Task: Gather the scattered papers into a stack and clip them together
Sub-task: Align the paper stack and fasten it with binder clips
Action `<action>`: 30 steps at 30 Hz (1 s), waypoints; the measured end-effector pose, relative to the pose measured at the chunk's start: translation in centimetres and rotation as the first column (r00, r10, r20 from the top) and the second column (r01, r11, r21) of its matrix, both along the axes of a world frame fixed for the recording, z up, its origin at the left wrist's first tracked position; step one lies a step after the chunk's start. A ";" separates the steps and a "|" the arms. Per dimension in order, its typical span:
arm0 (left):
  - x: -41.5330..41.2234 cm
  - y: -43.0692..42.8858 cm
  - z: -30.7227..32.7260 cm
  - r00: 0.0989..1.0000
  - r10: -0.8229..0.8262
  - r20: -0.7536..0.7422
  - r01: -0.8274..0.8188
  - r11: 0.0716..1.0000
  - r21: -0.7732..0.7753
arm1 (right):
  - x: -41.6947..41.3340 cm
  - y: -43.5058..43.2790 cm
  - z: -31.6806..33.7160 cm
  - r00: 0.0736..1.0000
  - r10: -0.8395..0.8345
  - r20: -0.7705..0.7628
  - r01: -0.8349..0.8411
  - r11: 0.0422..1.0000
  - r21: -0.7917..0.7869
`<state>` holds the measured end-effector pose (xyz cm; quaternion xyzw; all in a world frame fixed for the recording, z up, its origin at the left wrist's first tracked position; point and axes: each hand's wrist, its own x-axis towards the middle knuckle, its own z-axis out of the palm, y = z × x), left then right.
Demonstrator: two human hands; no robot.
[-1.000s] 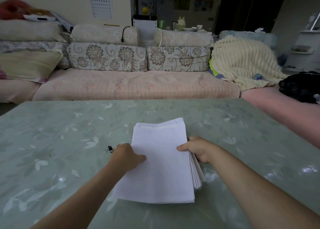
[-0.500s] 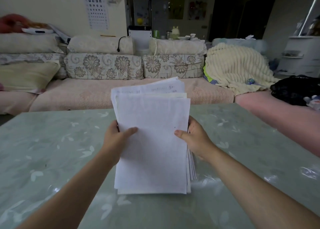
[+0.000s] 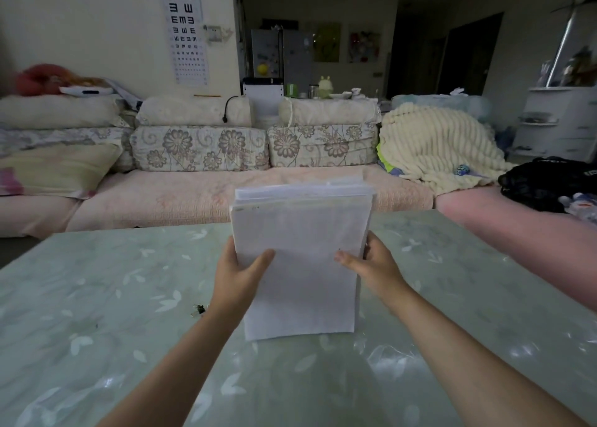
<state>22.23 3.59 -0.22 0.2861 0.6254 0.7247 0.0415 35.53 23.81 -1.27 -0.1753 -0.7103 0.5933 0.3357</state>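
We look across a pale green worktop with a glossy cover printed in white leaves; light patches gleam on it toward the near right corner. Beyond its far edge runs a long pink sofa with floral back cushions and plain bolsters stacked on them. A cream ribbed blanket is heaped at the sofa's right end, and a black bag lies further right. An eye chart hangs on the wall above the sofa. To its right the room opens into a dim area with a fridge, and a white shelf unit stands at the far right.

Both forearms reach in from the near edge and meet at the stack of papers, which stands upright about midway across the worktop, facing us. Its lower short edge is down at the surface; we cannot tell whether it touches. At the top the sheets are uneven, with several edges showing higher behind the front sheet.

The left hand grips the stack's left long edge, thumb laid across the front sheet and fingers curled out of sight behind. The right hand grips the right long edge the same way, thumb on the front and fingers wrapped round the side.

A small black binder clip lies on the worktop just left of the left wrist, apart from the papers.
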 end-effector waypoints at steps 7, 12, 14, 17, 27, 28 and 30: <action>0.5 0.4 1.2 0.999 0.014 -0.038 -0.010 0.995 0.096 | -0.9 -0.2 0.0 0.999 -0.036 -0.038 0.033 0.996 -0.083; 0.1 1.1 4.3 0.994 0.055 -0.095 -0.037 0.982 0.183 | -1.5 -0.8 0.7 0.996 0.002 -0.087 -0.004 1.000 -0.026; -0.2 1.4 5.1 0.991 0.096 -0.093 -0.077 0.979 0.190 | -1.8 -0.8 0.3 0.995 -0.006 -0.095 0.004 1.000 -0.026; -0.8 1.6 4.5 0.993 0.088 -0.074 -0.076 0.985 0.155 | -1.9 -1.0 0.4 0.995 -0.063 -0.072 0.060 0.998 -0.031; -0.5 0.7 3.0 0.957 0.062 -0.283 -0.097 0.989 -0.109 | -1.6 -1.7 3.0 0.923 -0.384 -0.030 0.372 0.867 0.330; -0.3 0.8 3.3 0.943 0.066 -0.327 -0.117 0.983 -0.139 | -1.5 -1.7 3.9 0.884 -0.448 -0.137 0.449 0.726 0.522; 0.2 1.0 3.9 0.902 0.062 -0.428 -0.168 0.962 -0.215 | -0.8 -1.9 6.5 0.873 -0.391 -0.292 0.456 0.441 0.773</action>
